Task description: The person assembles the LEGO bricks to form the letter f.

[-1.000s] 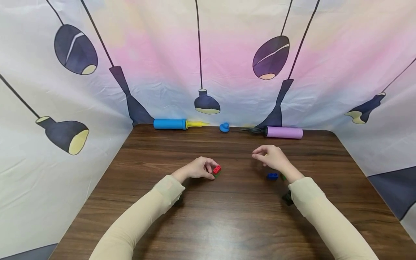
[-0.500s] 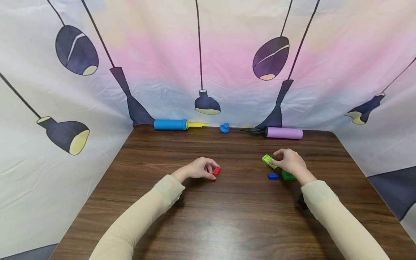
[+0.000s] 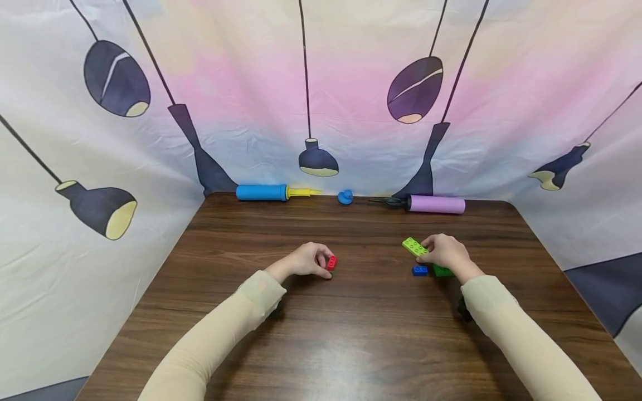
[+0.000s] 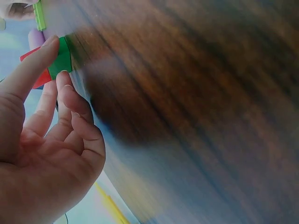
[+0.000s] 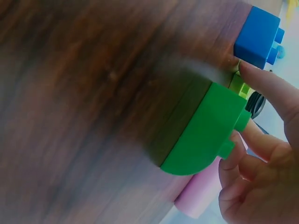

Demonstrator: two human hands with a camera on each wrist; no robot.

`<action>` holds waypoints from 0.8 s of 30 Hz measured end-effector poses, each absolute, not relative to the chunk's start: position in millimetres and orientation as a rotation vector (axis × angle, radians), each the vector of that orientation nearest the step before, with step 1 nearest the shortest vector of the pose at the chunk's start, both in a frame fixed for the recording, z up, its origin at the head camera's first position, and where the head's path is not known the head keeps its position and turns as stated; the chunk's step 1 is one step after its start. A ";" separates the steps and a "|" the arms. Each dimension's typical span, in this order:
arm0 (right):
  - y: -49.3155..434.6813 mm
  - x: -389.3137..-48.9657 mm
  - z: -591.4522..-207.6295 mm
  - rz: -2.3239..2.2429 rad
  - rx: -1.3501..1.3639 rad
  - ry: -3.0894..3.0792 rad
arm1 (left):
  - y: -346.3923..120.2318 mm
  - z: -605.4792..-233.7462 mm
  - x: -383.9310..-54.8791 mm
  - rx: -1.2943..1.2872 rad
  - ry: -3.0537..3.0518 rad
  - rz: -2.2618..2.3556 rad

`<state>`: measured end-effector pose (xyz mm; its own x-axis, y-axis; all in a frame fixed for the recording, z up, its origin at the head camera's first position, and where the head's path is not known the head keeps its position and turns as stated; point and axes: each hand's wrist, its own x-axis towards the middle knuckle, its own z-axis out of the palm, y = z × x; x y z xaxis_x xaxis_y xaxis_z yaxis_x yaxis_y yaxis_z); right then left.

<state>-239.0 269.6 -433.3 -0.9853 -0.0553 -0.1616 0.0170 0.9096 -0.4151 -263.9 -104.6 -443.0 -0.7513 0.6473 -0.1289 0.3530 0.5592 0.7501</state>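
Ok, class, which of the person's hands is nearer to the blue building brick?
Right. The right hand is just beyond the blue building brick and to its right, holding the lime brick; the left hand is well left of it, at the red brick.

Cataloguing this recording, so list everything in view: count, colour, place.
Table: 1, brown, below
Backdrop: 1, pastel, behind
Red brick: 1, red, centre
Lower brick: 1, green, beneath red
Lime brick: 1, lime, right
Blue brick: 1, blue, near lime
Rounded brick: 1, green, beside blue
Blue pump: 1, blue/yellow, back left
Duck: 1, blue, back middle
Purple pump: 1, purple/black, back right
Dark object: 1+, black, right wrist
Sleeves: 2, cream, foreground
Left hand: 1, pinching lower brick
Right hand: 1, gripping lime
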 end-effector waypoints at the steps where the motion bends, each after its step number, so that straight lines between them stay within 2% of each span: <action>1: 268.7 -238.9 -432.8 -0.637 -0.035 2.903 | -104.3 -442.8 -264.1 0.803 2.413 1.020; 11: 255.3 -236.3 -425.2 -0.773 -0.156 2.917 | -104.9 -441.0 -264.3 0.802 2.412 0.988; 24: 201.5 -233.8 -409.7 -0.956 -0.380 2.904 | -106.2 -443.9 -262.4 0.728 2.473 0.960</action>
